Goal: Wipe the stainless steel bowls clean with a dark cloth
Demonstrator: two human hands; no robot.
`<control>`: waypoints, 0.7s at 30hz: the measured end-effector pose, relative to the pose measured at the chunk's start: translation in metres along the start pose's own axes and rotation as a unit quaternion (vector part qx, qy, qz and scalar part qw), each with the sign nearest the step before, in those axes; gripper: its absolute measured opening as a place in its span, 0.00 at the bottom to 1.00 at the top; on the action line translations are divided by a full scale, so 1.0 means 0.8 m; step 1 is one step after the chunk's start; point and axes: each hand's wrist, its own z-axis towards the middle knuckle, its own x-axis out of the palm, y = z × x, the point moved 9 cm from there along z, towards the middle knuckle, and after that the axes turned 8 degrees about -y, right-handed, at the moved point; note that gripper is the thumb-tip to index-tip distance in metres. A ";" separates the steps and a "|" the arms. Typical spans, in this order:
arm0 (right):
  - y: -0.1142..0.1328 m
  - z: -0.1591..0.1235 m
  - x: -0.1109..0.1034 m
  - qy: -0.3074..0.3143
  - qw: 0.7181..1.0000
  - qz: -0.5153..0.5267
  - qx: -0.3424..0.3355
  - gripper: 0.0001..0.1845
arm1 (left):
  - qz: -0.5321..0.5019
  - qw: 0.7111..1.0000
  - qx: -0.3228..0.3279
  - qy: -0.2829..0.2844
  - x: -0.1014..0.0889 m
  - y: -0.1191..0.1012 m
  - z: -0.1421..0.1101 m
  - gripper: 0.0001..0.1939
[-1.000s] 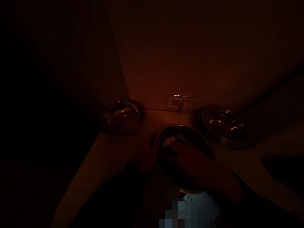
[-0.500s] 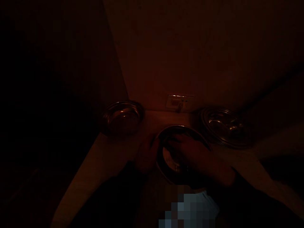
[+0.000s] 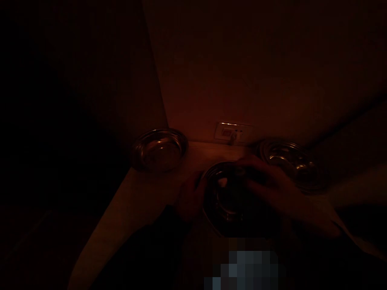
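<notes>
The view is very dark. A shiny round metal bowl (image 3: pixel 225 207) is in front of me, with a bright reflection inside it. My left hand (image 3: pixel 189 197) is closed on its left rim, thumb over the edge. My right hand (image 3: pixel 269 181) reaches over the bowl's far right side, fingers bent and thumb lower down. Between its fingers lies something dark that I cannot make out. The lower right of the bowl is lost in shadow.
On the pale wooden table (image 3: pixel 121 213), a metal dish (image 3: pixel 160 153) stands at the back left. A stack of metal plates (image 3: pixel 298 161) sits at the back right. A socket plate (image 3: pixel 232 133) with a plug is on the wall behind. Pixelated blocks cover the bottom centre.
My right hand has moved from inside the bowl toward its far right rim, exposing more of the shiny inside. My left hand has stayed on the left rim. The view has shifted slightly.
</notes>
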 end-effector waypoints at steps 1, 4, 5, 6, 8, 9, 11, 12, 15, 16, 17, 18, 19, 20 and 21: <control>-0.005 0.000 -0.005 -0.021 0.999 0.023 0.023 0.16 | -0.004 1.000 0.002 0.000 0.000 0.000 0.000 0.17; -0.029 -0.007 -0.007 -0.055 0.995 0.038 0.081 0.14 | 0.014 1.000 0.003 -0.010 -0.002 0.003 0.000 0.17; -0.037 -0.011 -0.005 -0.053 0.995 0.025 0.085 0.14 | 0.023 1.000 0.003 -0.015 -0.003 0.003 0.000 0.16; -0.043 -0.014 -0.002 -0.046 0.996 0.002 0.080 0.13 | 0.030 0.999 0.003 -0.016 -0.003 0.004 0.000 0.16; -0.046 -0.022 0.003 -0.031 0.996 -0.070 0.040 0.14 | 0.036 0.999 0.003 -0.017 -0.003 0.005 0.000 0.17; -0.044 -0.025 0.007 -0.017 0.994 -0.112 0.013 0.15 | 0.036 0.999 0.005 -0.016 -0.003 0.004 0.000 0.17; -0.039 -0.032 0.018 0.017 0.980 -0.194 -0.042 0.19 | 0.031 0.999 0.006 -0.013 -0.002 0.004 0.000 0.17; -0.035 -0.036 0.025 0.038 0.969 -0.233 -0.070 0.22 | 0.028 0.999 0.006 -0.013 -0.002 0.004 0.001 0.17; -0.025 -0.046 0.051 0.105 0.926 -0.328 -0.154 0.25 | 0.019 1.000 0.010 -0.011 -0.001 0.003 0.001 0.17; -0.022 -0.050 0.060 0.129 0.914 -0.342 -0.177 0.25 | 0.021 1.000 0.009 -0.010 0.000 0.002 0.001 0.17; -0.020 -0.054 0.067 0.153 0.905 -0.346 -0.193 0.24 | 0.027 1.000 0.007 -0.012 -0.001 0.003 0.001 0.17; -0.017 -0.057 0.072 0.173 0.902 -0.340 -0.201 0.24 | 0.033 0.999 0.005 -0.014 -0.001 0.003 0.001 0.18; -0.015 -0.060 0.074 0.187 0.904 -0.327 -0.201 0.24 | 0.039 0.999 0.002 -0.015 -0.001 0.003 0.001 0.18; -0.011 -0.061 0.074 0.198 0.909 -0.311 -0.195 0.25 | 0.043 0.999 0.003 -0.016 -0.002 0.003 0.001 0.18; -0.008 -0.062 0.074 0.205 0.915 -0.293 -0.186 0.25 | 0.044 0.999 0.008 -0.018 -0.002 0.002 0.000 0.18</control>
